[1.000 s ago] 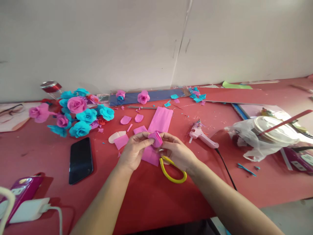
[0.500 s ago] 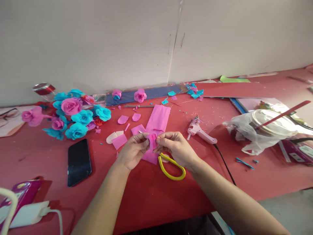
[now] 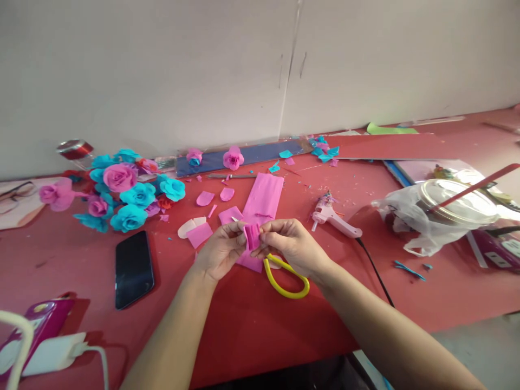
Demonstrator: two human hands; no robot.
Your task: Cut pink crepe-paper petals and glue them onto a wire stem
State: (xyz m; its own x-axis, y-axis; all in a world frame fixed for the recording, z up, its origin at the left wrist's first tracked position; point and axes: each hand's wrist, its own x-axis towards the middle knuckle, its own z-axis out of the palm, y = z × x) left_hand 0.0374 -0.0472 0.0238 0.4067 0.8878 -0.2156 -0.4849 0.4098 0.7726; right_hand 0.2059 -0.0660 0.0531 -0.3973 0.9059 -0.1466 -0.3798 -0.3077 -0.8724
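My left hand (image 3: 219, 250) and my right hand (image 3: 289, 245) meet above the red table (image 3: 260, 325), both pinching a small folded piece of pink crepe paper (image 3: 252, 236) between thumbs and fingers. Under the hands lies a long strip of pink crepe paper (image 3: 263, 199). Yellow-handled scissors (image 3: 286, 279) lie on the table just below my right hand, their blades hidden by it. Cut pink petals (image 3: 205, 198) lie to the upper left of my hands.
A bunch of blue and pink paper roses (image 3: 122, 192) lies at the left, a black phone (image 3: 134, 268) below it. A pink glue gun (image 3: 333, 220) with its black cord lies right of my hands. A plastic bag with a lidded container (image 3: 447, 214) sits far right.
The pink piece has been folded narrower between my fingers, from a wider curled wad to a tight upright fold. My hands stayed in place over the strip.
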